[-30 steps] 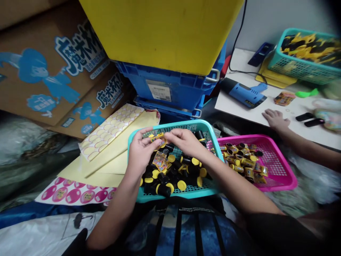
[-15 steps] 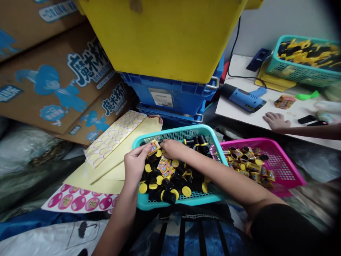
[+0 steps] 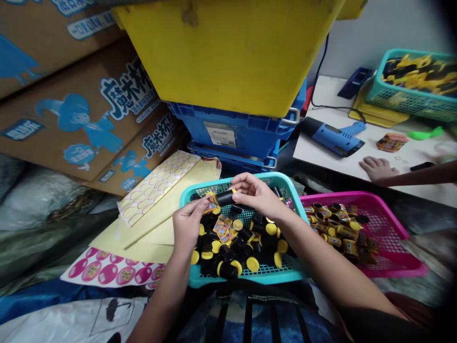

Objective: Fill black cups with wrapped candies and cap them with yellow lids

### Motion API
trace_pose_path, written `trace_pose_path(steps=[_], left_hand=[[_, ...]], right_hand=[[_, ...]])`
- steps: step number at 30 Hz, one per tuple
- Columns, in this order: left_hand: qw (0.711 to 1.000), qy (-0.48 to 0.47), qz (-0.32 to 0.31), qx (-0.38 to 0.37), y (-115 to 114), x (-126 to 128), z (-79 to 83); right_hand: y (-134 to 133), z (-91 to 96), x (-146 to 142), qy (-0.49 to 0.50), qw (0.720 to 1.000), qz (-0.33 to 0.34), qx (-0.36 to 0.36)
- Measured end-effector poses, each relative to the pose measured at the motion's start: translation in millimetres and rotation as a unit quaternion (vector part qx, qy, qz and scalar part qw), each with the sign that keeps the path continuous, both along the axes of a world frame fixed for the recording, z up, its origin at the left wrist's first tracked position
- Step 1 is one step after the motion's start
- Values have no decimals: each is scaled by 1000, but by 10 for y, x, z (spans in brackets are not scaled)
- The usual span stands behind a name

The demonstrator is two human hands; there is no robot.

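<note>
My left hand [image 3: 188, 220] pinches a small printed label sleeve [image 3: 213, 203], orange and yellow, above the teal basket [image 3: 298, 205]. My right hand [image 3: 256, 193] holds a small black bottle with a yellow cap [image 3: 225, 197] between thumb and fingers. The bottle lies sideways, its black end at the label sleeve; whether it is inside the sleeve I cannot tell. Below both hands the basket holds many loose black bottles with yellow caps [image 3: 253, 263]. A little pile of the same printed labels [image 3: 224, 228] rests on top of them.
A pink basket [image 3: 387, 228] with labelled bottles stands at the right. Stacked yellow [image 3: 228, 57] and blue crates [image 3: 232, 136] rise ahead, cartons [image 3: 82, 109] at the left. Another person's hand [image 3: 378, 167] rests on the white table [image 3: 321, 157] near a blue heat gun [image 3: 333, 137].
My right hand has come up out of the bottles with one capped black bottle and brought it to the label sleeve in my left hand. The view has shifted slightly.
</note>
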State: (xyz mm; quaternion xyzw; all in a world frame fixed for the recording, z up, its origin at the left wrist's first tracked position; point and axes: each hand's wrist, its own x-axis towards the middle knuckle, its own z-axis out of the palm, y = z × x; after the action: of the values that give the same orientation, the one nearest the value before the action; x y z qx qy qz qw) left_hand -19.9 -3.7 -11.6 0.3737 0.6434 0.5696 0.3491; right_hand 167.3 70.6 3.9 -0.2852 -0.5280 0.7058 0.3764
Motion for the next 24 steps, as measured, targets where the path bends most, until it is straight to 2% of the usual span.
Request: trace_pose_path(steps=[6, 11, 14, 15, 17, 20, 22, 24], left_hand=[[996, 66, -56, 26, 6, 53, 130], [991, -17, -127, -27, 8, 119, 168], [988, -46, -147, -29, -3, 165, 175], [988, -51, -146, -26, -6, 182, 176], [988, -59, -140, -18, -6, 219, 179], [989, -68, -130, -14, 5, 273, 186], [990, -69, -121, -16, 10, 301, 188], [992, -64, -112, -14, 5, 319, 180]], right_hand=[[33, -66, 41, 32, 998, 49, 6], [-46, -128, 0, 22, 999, 47, 15], [-112, -138, -35, 30, 999, 32, 23], [-129, -142, -46, 45, 998, 34, 1], [-154, -159, -70, 89, 989, 82, -85], [-166, -212, -113, 143, 956, 168, -191], [-159, -245, -137, 161, 949, 173, -207], [-144, -262, -149, 156, 954, 160, -200]])
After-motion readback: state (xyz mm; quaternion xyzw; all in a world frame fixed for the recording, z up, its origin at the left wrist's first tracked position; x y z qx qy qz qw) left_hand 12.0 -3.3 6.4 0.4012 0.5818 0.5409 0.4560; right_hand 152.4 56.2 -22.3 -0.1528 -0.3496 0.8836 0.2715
